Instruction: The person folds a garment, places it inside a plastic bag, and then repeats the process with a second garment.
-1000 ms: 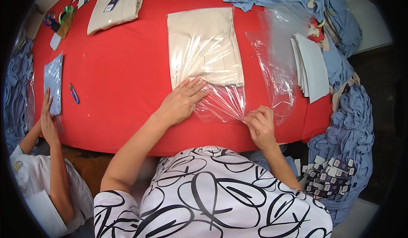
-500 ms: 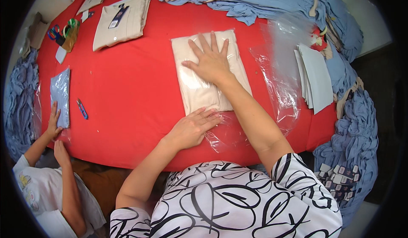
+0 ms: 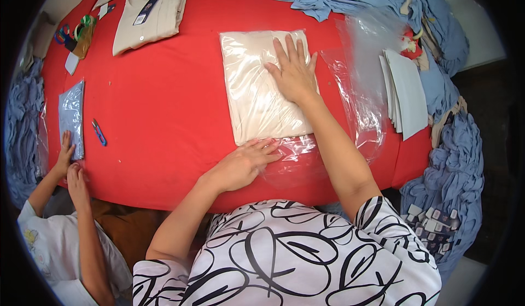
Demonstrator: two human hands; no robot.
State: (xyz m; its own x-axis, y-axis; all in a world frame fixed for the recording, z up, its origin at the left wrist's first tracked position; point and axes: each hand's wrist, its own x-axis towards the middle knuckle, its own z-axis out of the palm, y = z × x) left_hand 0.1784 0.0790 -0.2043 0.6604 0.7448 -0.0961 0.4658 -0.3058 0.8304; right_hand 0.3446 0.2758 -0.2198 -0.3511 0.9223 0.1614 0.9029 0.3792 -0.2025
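Observation:
A folded beige garment in a clear plastic bag (image 3: 254, 87) lies flat on the red-covered table (image 3: 164, 115) in front of me. My right hand (image 3: 297, 75) rests with spread fingers on the bag's upper right part. At the near end, my left hand (image 3: 243, 164) lies flat, its fingertips at the garment's lower edge and on the loose bag flap (image 3: 295, 161). Both hands are open, palms down.
At the left, a co-worker's hands (image 3: 71, 158) touch a bagged blue garment (image 3: 72, 106); blue thread snips (image 3: 99, 133) lie beside it. A folded beige shirt (image 3: 150, 19) lies far left. To the right are clear bags (image 3: 366, 60), white cards (image 3: 406, 93) and blue garments (image 3: 454, 158).
My right hand has slid right across the bag, toward its right edge. My left hand stays at the near end. The view has shifted slightly.

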